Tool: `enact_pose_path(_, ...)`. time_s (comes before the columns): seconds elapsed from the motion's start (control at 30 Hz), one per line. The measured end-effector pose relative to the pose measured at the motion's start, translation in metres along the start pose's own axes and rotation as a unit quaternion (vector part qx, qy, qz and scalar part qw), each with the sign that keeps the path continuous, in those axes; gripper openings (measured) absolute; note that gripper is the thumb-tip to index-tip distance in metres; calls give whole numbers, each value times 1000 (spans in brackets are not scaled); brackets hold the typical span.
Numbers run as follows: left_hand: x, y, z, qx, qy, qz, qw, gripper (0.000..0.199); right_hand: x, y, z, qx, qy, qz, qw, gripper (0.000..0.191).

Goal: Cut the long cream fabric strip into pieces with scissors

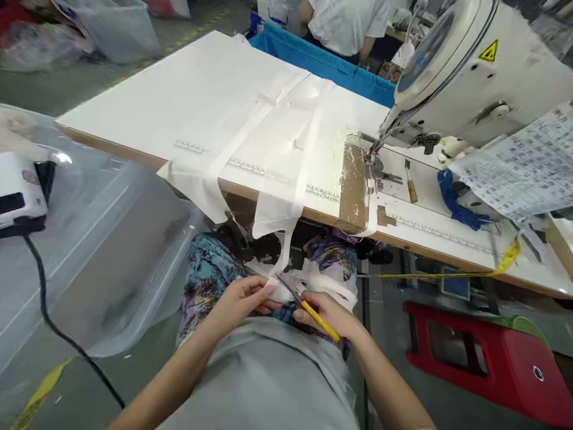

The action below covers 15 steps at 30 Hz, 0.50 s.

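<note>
My left hand [244,297] pinches a piece of white fabric [286,286] in my lap. My right hand [331,313] grips yellow-handled thread snips [316,313], whose blades touch the fabric right beside my left fingers. More white fabric strips [277,149] lie over the sewing table [179,101] and hang off its front edge down to my lap.
A white sewing machine [470,65] stands at the right of the table, with a blue cloth [454,200] and a printed sheet [514,167] near it. A clear plastic bin [89,239] sits left, a red stool [483,358] right. Another person [349,24] works behind a blue bin [322,60].
</note>
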<state>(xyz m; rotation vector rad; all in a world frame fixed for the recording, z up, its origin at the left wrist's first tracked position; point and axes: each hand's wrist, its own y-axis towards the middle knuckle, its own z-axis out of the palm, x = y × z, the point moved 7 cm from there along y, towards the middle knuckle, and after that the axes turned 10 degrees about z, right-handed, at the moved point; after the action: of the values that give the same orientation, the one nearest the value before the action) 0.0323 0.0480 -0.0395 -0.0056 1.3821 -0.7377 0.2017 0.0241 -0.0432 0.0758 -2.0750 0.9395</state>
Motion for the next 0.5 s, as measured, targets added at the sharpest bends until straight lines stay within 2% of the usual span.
enact_pose_path(0.23, 8, 1, -5, 2, -13, 2, 1000, 46, 6, 2, 2, 40, -56, -9, 998, 52)
enact_pose_path(0.5, 7, 3, -9, 2, -26, 18, 1000, 42, 10, 4, -3, -5, -119, -11, 993, 47)
